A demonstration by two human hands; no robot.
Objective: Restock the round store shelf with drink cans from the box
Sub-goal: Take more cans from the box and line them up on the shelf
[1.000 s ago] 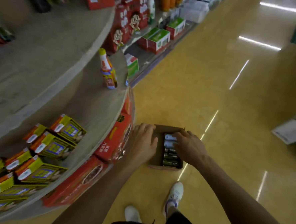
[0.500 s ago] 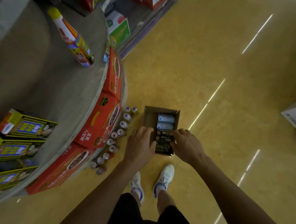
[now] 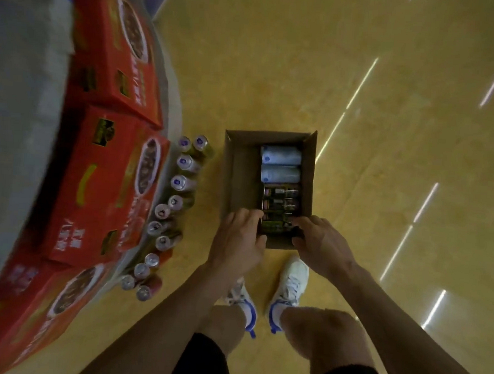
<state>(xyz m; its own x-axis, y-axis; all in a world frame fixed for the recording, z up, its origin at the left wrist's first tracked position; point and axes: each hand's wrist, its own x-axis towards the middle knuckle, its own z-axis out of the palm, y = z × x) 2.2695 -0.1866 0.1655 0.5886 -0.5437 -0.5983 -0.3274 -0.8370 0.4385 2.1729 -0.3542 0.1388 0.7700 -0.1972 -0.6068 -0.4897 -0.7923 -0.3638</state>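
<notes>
Head camera: the cardboard box (image 3: 235,171) sits on the floor (image 3: 276,73), holding two pale blue cans (image 3: 280,164) and about four dark cans (image 3: 279,199), all lying flat. The left hand (image 3: 236,239) and right hand (image 3: 321,245) curl their fingers onto the ends of the nearest dark can (image 3: 275,226). Roughly twelve upright cans (image 3: 179,182) line the foot of the round shelf (image 3: 13,114), beneath three red cartons (image 3: 107,184).

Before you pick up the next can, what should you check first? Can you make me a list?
1. Box open on top: ok.
2. Left hand and right hand at the dark cans: ok, one at each end.
3. Firm grip on a can: cannot tell, the fingers hide it.
4. Room in the row of standing cans at the foot of the round shelf: cannot tell, the red cartons hide what lies behind.
5. Floor between box and row bare: ok.
</notes>
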